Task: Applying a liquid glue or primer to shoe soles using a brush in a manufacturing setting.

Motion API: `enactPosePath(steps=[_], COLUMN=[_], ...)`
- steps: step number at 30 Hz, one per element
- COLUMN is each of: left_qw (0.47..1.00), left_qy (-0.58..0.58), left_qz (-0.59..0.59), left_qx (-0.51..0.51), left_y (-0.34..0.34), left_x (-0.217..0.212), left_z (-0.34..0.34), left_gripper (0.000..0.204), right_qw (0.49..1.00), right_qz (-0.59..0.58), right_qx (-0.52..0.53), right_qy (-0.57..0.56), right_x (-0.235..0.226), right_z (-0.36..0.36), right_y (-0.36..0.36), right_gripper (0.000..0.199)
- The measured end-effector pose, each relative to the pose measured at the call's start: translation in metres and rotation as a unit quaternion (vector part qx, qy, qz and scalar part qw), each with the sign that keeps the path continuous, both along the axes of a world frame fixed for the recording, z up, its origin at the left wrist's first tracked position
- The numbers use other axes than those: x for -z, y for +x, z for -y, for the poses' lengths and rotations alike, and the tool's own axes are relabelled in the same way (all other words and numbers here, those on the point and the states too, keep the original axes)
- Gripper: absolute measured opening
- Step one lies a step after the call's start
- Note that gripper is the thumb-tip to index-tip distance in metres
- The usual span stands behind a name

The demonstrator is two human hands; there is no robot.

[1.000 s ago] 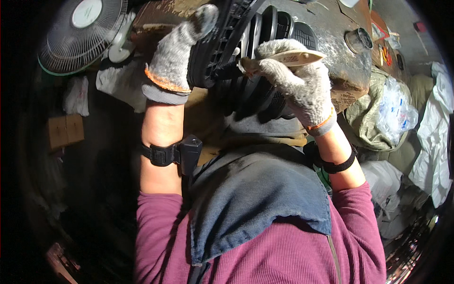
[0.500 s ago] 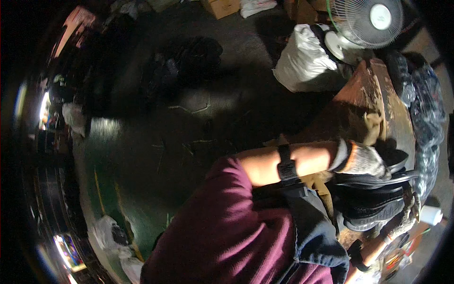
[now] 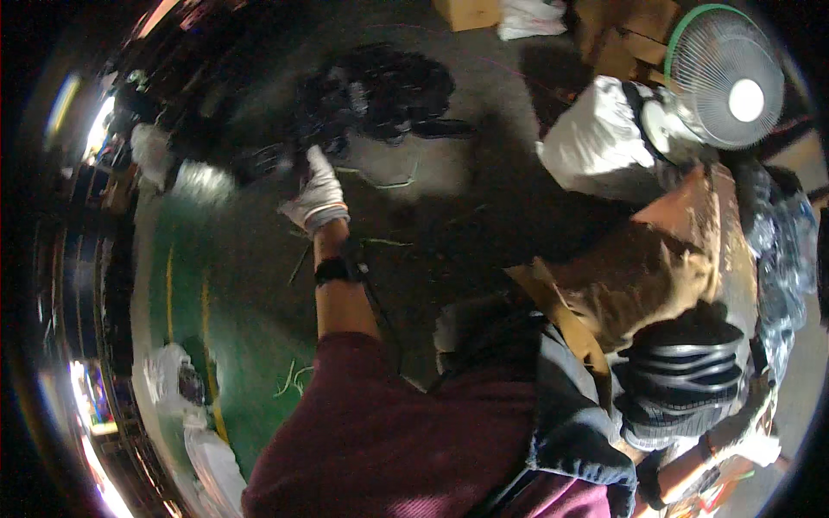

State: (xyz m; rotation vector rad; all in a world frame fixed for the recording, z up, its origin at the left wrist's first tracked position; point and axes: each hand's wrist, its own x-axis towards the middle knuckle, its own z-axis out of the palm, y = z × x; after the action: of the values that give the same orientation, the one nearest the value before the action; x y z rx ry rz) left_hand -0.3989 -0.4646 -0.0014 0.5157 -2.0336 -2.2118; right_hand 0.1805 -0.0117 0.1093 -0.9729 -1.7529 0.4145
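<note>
My left hand (image 3: 316, 197), in a pale knit work glove, is stretched out to the left above the dark floor. Its thumb points up and its fingers are spread apart. A blurred dark shape (image 3: 269, 160) appears just beyond it. Farther off lies a heap of black shoe soles (image 3: 371, 95). At the right, a stack of black shoe soles (image 3: 682, 375) rests by my lap. Beside that stack is my gloved right hand (image 3: 749, 416), its fingers curled round something slim that I cannot make out.
Brown sacking (image 3: 639, 289) drapes a worn bench (image 3: 730, 233) at the right. Behind it stand a white sack (image 3: 596, 134) and a green-rimmed fan (image 3: 730, 78). Clear plastic bags (image 3: 781, 250) line the far right. White bags (image 3: 173, 380) lie on the green floor strip (image 3: 186, 285).
My left hand has left the stack of soles and swung far left over the floor. The view has turned left. My right hand stays beside the stack.
</note>
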Motion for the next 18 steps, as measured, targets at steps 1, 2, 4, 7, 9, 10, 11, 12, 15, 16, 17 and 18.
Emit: enactPosePath(steps=[1, 2, 4, 7, 9, 10, 11, 12, 15, 16, 17, 18], left_qw=[0.949, 0.847, 0.958, 0.824, 0.690, 0.617, 0.591, 0.565, 0.446, 0.393, 0.380, 0.412], left_qy=[-0.309, -0.524, -0.231, 0.330, 0.312, 0.232, 0.161, 0.089, -0.199, -0.214, -0.213, -0.142], left_qz=[0.047, 0.087, -0.064, 0.051, 0.066, 0.014, -0.008, -0.035, -0.265, -0.237, -0.178, -0.096], left_qx=[0.026, -0.004, 0.161, 0.457, 0.650, 0.752, 0.790, 0.819, 0.832, 0.862, 0.882, 0.895], left_y=[-0.020, -0.040, -0.008, 0.047, 0.089, 0.150, 0.220, 0.284, 0.351, 0.367, 0.358, 0.332], left_x=[0.015, 0.029, 0.062, 0.091, 0.108, 0.105, 0.077, 0.047, 0.033, 0.028, 0.030, 0.057], left_z=[-0.013, -0.008, -0.100, -0.240, -0.314, -0.369, -0.404, -0.426, -0.455, -0.459, -0.464, -0.472], left_gripper=[0.087, 0.090, 0.072, 0.048, 0.043, 0.044, 0.048, 0.052, 0.079, 0.094, 0.096, 0.097], right_qw=[0.999, 0.998, 0.997, 0.997, 0.987, 0.980, 0.971, 0.957, 0.956, 0.953, 0.943, 0.927], right_qz=[0.032, 0.048, 0.051, -0.064, -0.155, -0.176, -0.193, -0.200, -0.200, -0.119, -0.049, 0.015], right_qx=[0.014, 0.027, 0.046, 0.036, 0.043, 0.093, 0.138, 0.196, 0.200, 0.265, 0.318, 0.365], right_qy=[0.006, 0.000, -0.033, -0.032, -0.025, 0.000, 0.015, 0.070, 0.076, 0.079, 0.083, 0.083], right_x=[-0.012, -0.015, 0.012, 0.004, -0.004, -0.014, -0.015, -0.013, -0.004, -0.002, 0.001, 0.007], right_z=[0.005, 0.016, 0.026, 0.028, 0.019, 0.020, 0.017, 0.017, 0.024, 0.030, 0.030, 0.026], right_y=[0.000, -0.005, -0.032, -0.045, -0.027, 0.013, 0.054, 0.092, 0.178, 0.199, 0.207, 0.211], right_gripper=[0.036, 0.035, 0.033, 0.032, 0.032, 0.032, 0.032, 0.018, 0.020, 0.021, 0.023, 0.025])
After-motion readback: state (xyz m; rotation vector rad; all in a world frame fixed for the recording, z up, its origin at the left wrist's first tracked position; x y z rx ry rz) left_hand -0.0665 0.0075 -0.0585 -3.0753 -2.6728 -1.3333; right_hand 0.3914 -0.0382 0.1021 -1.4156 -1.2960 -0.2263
